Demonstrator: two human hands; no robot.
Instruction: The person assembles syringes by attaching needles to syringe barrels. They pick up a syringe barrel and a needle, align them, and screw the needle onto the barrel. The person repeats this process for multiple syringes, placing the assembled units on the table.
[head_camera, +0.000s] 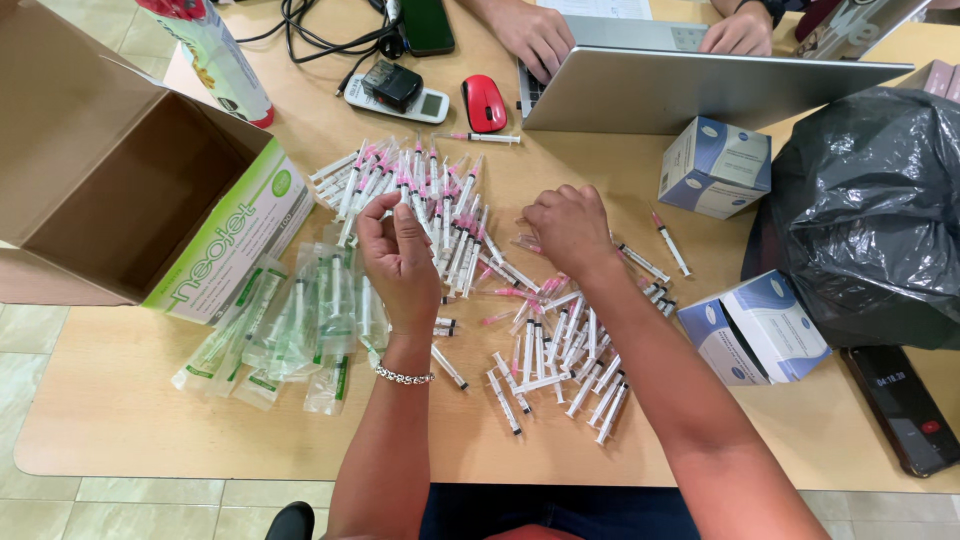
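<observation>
Syringes (430, 200) lie between and beneath both hands (480, 245).

I see clear plastic syringes (560, 350) with pink caps on a smooth, matt wooden tabletop (130, 420). Their torn wrappers (290, 330) look like thin glossy film. At the left edge sits a matt cardboard box (110, 190); at the right edge, a shiny, crinkled black plastic bag (870, 210).

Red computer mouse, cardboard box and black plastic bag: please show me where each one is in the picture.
red computer mouse (484, 102), head view, middle of its top shell.
cardboard box (120, 205), head view, bare inner wall of the open box.
black plastic bag (870, 210), head view, middle of its crinkled surface.
</observation>
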